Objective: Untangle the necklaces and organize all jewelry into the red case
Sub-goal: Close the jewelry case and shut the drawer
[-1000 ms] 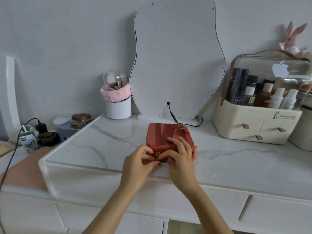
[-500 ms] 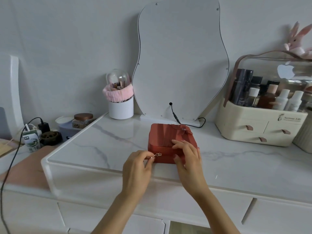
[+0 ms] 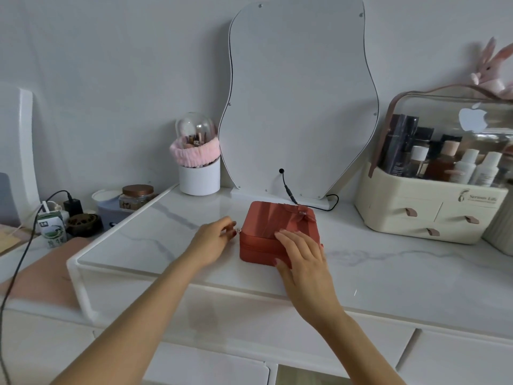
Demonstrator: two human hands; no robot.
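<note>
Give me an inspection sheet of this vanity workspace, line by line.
Surface: white marble-look vanity top.
Job's things: red case lid down; zipper pull at its left corner; no jewelry seen.
Clutter: brush cup, cosmetics organizer, jar, milk carton.
Hands: left hand pinches the pull; right hand presses flat on the case.
Cables: mirror cord; charger cable.
Surroundings: mirror, plush rabbit.

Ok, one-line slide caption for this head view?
Left hand pinches the zipper pull of the red case; right hand steadies it.
</note>
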